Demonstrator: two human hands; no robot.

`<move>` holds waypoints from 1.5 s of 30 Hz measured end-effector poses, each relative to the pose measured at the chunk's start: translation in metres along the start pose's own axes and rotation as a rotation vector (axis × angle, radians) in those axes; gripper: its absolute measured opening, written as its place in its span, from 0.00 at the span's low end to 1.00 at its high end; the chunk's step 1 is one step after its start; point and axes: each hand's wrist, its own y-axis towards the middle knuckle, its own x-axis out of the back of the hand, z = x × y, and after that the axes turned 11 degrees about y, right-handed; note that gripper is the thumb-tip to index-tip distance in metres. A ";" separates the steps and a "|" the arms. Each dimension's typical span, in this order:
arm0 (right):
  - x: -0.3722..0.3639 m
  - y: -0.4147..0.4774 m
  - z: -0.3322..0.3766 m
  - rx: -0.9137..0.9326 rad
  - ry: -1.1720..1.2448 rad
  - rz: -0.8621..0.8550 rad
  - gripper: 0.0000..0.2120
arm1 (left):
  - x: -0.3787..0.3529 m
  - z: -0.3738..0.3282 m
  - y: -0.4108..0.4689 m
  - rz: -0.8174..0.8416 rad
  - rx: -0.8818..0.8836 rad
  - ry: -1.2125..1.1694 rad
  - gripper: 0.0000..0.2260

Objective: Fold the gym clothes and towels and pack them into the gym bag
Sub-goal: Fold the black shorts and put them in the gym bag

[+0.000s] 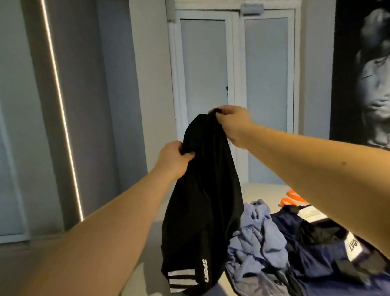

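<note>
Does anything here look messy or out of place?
Yes. Beside the black shorts held up by the left hand and right hand, a light blue garment lies crumpled on the table, partly over dark navy clothing. None of it is folded.

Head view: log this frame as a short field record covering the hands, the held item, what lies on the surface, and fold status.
left hand: gripping the black shorts at their upper edge
right hand: pinching the shorts' top, higher than the left
held item: hangs in the air, white stripes at the hem, unfolded
surface: light blue garment, crumpled; navy garment beside it
orange item: behind the pile, unclear
gym bag: cannot tell
</note>
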 end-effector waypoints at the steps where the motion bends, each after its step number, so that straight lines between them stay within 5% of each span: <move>1: 0.008 -0.009 -0.001 -0.001 -0.155 0.010 0.10 | 0.000 0.001 -0.008 -0.013 0.023 0.020 0.09; 4: 0.040 -0.030 -0.011 -0.041 -0.754 0.046 0.13 | 0.004 0.013 -0.031 -0.031 0.120 0.121 0.09; 6: 0.062 -0.041 -0.022 -0.098 -0.945 0.067 0.14 | 0.009 0.026 -0.040 -0.044 0.221 0.124 0.09; 10: 0.097 -0.043 -0.032 -0.130 -0.773 -0.194 0.16 | 0.021 0.046 -0.044 -0.103 0.435 -0.003 0.09; 14: 0.107 -0.024 -0.026 -0.110 -0.502 -0.303 0.16 | 0.019 0.033 -0.042 -0.088 0.334 -0.037 0.08; 18: 0.093 -0.046 -0.057 -0.174 -0.618 0.101 0.18 | -0.017 0.021 -0.051 0.029 0.198 -0.083 0.05; 24: 0.095 -0.171 -0.184 -0.424 -1.398 0.748 0.61 | -0.111 0.070 -0.109 0.390 0.056 0.184 0.23; 27: 0.098 -0.221 -0.214 -0.408 -1.476 0.946 0.56 | -0.139 0.112 -0.138 0.507 0.033 0.538 0.36; 29: 0.102 -0.223 -0.224 -0.353 -1.429 0.981 0.32 | -0.148 0.134 -0.154 0.592 0.065 0.744 0.43; 31: 0.103 -0.209 -0.226 -0.275 -1.405 0.945 0.07 | -0.155 0.148 -0.163 0.633 0.121 0.736 0.45; 32: 0.104 -0.200 -0.222 -0.265 -1.386 0.911 0.04 | -0.157 0.153 -0.163 0.623 0.129 0.704 0.45; 35: 0.101 -0.155 -0.193 -0.169 -1.306 0.763 0.03 | -0.155 0.160 -0.154 0.571 0.078 0.628 0.42; 42: 0.095 -0.035 -0.130 0.129 -1.185 0.096 0.10 | -0.152 0.160 -0.129 0.394 -0.070 0.362 0.26; 45: 0.092 -0.009 -0.145 0.133 -1.218 -0.005 0.09 | -0.150 0.175 -0.126 0.268 -0.081 0.418 0.22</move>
